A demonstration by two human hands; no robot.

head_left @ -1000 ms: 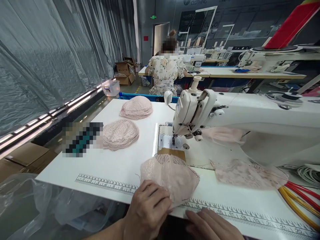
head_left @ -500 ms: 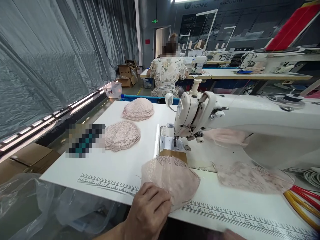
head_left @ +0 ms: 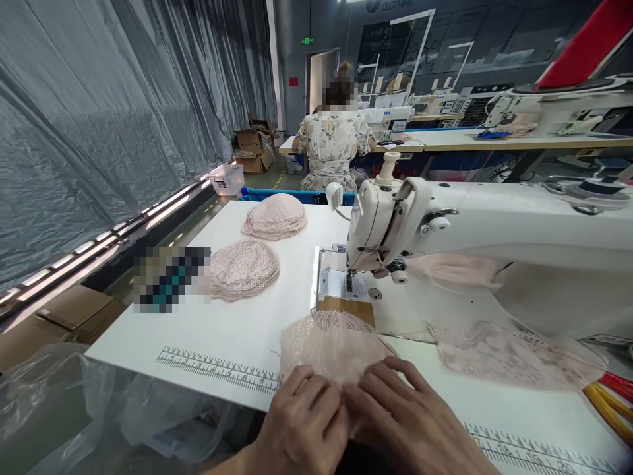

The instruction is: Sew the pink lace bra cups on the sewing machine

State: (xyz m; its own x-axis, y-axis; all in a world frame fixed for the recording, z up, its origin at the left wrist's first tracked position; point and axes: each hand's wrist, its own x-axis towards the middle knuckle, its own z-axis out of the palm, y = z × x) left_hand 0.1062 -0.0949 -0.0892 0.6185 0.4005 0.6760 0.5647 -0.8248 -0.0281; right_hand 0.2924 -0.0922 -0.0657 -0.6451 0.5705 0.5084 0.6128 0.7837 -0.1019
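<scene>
Worktable (head_left: 232,330) carries the white sewing machine (head_left: 475,211); below its needle, at the near edge, lies the pale-pink lace cup piece (head_left: 321,343). The right hand (head_left: 405,415), nearly out of view half a second ago, has joined the left hand (head_left: 304,422), making the handling two-handed. Left fingers curl tight, pinching the lace; right ones half-bend over it, grip hidden.

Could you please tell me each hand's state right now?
Left hand: closed on the pink lace piece.
Right hand: touching it too; grip unclear.
</scene>
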